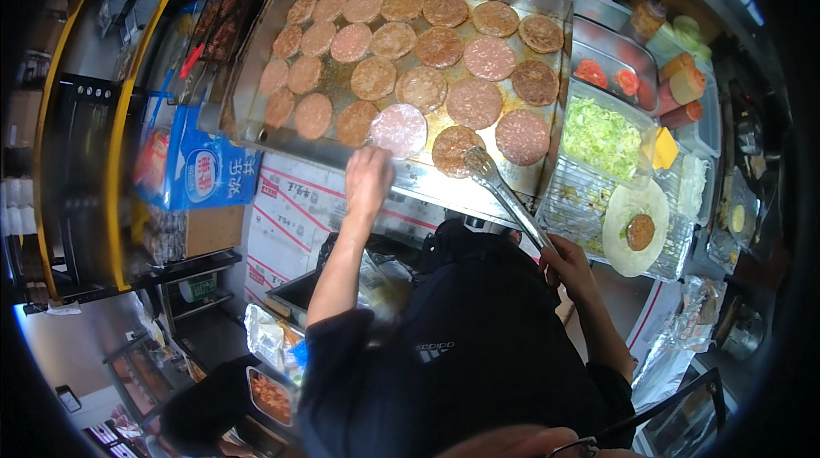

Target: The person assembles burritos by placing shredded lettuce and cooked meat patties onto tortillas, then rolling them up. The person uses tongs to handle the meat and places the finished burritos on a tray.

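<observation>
My right hand point(565, 263) is closed round the handle end of metal tongs point(511, 202). Their slotted tips rest at the right edge of a browned patty point(453, 151) near the griddle's front. Beside the front rim of the griddle point(337, 151) is my left hand point(369, 178), bent at the wrist. Its fingers are slightly blurred and partly turned from view, so their grip cannot be made out. Just beyond them lies a pale pink patty point(399, 130). Rows of patties cover the griddle, pinker at the left and browner toward the right.
Right of the griddle are shredded lettuce point(602, 135), tomato slices point(591, 73), orange cheese slices point(664, 147) and sauce bottles point(683, 82). A flatbread point(628, 240) with a patty lies on a wire rack point(581, 210). At left stand a blue package point(209, 169) and a yellow-edged rack point(120, 168).
</observation>
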`<state>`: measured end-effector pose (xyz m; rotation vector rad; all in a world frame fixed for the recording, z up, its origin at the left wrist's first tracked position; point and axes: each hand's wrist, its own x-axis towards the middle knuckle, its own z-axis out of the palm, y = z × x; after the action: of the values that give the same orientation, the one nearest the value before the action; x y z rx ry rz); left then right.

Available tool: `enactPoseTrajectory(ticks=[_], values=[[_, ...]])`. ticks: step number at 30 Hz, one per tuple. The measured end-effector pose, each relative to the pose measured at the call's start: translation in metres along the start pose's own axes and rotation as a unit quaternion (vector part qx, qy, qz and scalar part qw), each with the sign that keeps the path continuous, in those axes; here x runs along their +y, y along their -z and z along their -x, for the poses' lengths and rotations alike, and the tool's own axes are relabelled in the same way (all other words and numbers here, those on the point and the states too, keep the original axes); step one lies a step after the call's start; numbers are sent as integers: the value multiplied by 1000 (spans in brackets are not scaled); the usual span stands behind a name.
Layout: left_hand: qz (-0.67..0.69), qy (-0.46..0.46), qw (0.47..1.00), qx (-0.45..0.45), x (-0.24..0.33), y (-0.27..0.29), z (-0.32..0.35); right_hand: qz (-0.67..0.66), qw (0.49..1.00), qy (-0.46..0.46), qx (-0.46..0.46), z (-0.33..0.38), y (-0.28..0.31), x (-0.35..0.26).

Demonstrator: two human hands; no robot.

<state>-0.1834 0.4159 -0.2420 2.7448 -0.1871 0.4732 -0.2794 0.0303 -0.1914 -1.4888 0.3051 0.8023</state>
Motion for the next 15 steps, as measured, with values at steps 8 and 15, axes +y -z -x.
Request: enactPoseTrajectory(ticks=[8, 15], values=[[-36, 58, 997, -48, -1, 16, -1, 119, 987, 47, 94, 35, 10, 4], [126, 243, 960, -48, -15, -6, 11, 204, 966, 113, 114, 40, -1, -15]])
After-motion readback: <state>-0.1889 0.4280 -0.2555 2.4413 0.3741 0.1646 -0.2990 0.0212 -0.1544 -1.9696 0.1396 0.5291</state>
